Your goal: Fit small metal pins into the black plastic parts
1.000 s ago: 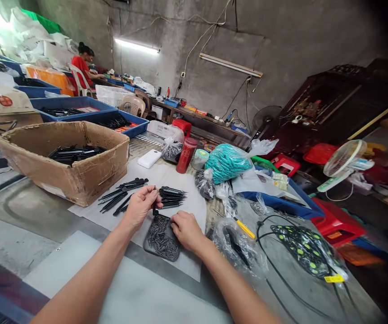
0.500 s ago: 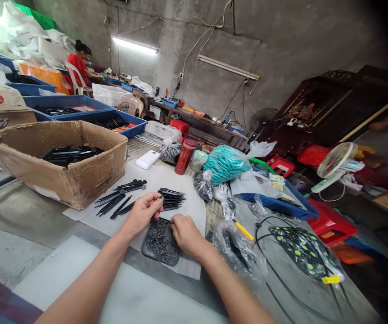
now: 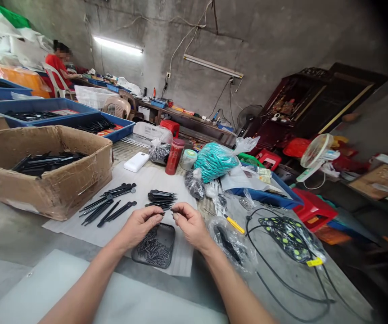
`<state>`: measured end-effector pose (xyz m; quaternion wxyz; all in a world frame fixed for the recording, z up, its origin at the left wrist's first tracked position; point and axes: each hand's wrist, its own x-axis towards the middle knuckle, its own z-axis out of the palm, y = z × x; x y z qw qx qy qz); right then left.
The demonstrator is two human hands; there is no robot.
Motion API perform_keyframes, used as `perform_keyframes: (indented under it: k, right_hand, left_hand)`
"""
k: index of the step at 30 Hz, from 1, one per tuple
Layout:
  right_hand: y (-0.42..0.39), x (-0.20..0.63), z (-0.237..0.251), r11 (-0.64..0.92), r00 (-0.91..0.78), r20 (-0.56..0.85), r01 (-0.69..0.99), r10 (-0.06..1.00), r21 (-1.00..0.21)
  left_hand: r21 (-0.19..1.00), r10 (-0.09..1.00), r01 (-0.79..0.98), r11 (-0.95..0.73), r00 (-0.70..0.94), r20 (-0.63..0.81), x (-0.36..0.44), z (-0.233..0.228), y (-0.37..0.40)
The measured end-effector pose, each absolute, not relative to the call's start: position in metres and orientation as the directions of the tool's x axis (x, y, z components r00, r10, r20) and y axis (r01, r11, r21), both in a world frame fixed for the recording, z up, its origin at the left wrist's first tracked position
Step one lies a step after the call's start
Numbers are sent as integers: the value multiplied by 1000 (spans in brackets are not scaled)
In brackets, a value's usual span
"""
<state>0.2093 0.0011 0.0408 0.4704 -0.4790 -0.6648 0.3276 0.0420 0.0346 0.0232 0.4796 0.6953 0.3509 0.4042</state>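
Up at the far edge of the black tray (image 3: pixel 167 233), in the head cam view, the two hands face each other with just a small gap between fingertips. Left hand (image 3: pixel 142 226) has thumb and forefinger pinched together, with a small dark bit (image 3: pixel 162 213) showing right at the tips, on the side facing the other hand. Way too tiny to say which way it points or how its long axis runs, sorry. Right hand (image 3: pixel 190 225) has its thumb and forefinger bunched close too, but I honestly can't tell if they're clamped on anything.

Loose metal pins (image 3: pixel 153 249) lie every which way in the tray, just below the left fingers. Right beyond the fingertips there's a stack of black pieces (image 3: pixel 161 196), long axes running roughly sideways, thin tips to the right. More black strips (image 3: pixel 97 211) sit left of the hands on the white sheet (image 3: pixel 60 225), slanted, with rounded ends up and right, thin tips down and left. Cardboard box (image 3: pixel 79 180) with more black parts is further left.
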Motion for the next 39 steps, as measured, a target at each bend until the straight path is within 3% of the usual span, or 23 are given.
perform_keyframes:
  k: [20,25,32,39]
  right_hand:
    - [-1,212,37,331,-196,281,315,940,-889]
    - [-3,215,46,345,-254,260,393,932,-852]
    - [-2,224,65,330,-420,97,528,902,-782]
    - [-3,225,65,368,-436,96,598,895,-712]
  left_hand:
    - [867,810,246,-434,527,256,45,26,30]
    - [792,765,298,-532,570,299,44,21,31]
    - [625,670,354,-696,634,386,45,19,29]
    - [548,624,366,-752,662,415,46,20,27]
